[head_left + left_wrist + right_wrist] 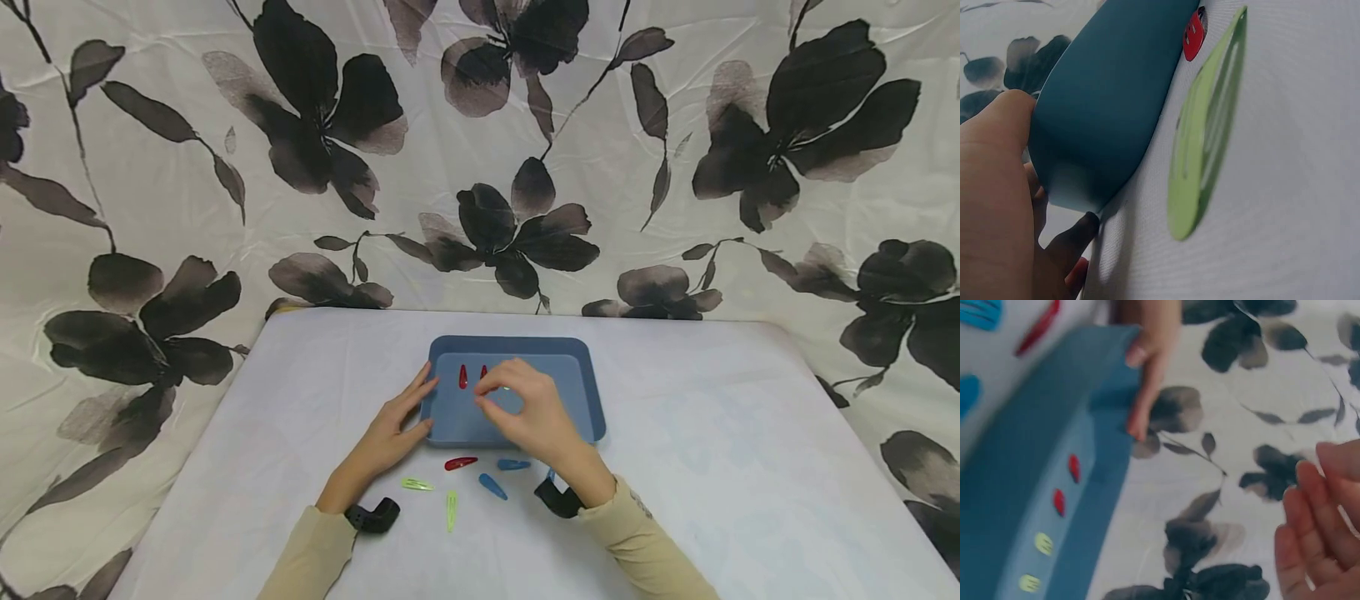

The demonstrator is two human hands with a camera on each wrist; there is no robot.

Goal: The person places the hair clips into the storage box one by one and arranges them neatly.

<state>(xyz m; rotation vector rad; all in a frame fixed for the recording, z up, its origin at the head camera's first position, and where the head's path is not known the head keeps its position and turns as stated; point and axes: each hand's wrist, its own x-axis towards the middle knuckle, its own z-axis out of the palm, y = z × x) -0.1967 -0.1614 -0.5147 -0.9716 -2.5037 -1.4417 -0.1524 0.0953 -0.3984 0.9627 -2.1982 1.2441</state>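
Observation:
A blue tray [517, 432] lies on the table, and my left hand [392, 429] rests against its left side, fingers outstretched and thumb apart. The left wrist view shows that hand touching the outside of the tray wall [1104, 94]. Over the tray hovers my right hand [536, 408], thumb and forefinger bent towards each other; in the right wrist view its fingers [1313, 512] hold nothing visible. Inside the tray lie two red hair clips [1074, 468] and two light green hair clips [1043, 544] in a row. From the head, the right hand partly hides them.
Before the tray lie a red hair clip [461, 462], two blue hair clips [492, 487] and two light green hair clips [417, 484]. Another bit of blue shows beside the right wrist camera [558, 498]. A white cloth [697, 433] covers the table; a flowered curtain [420, 150] hangs behind.

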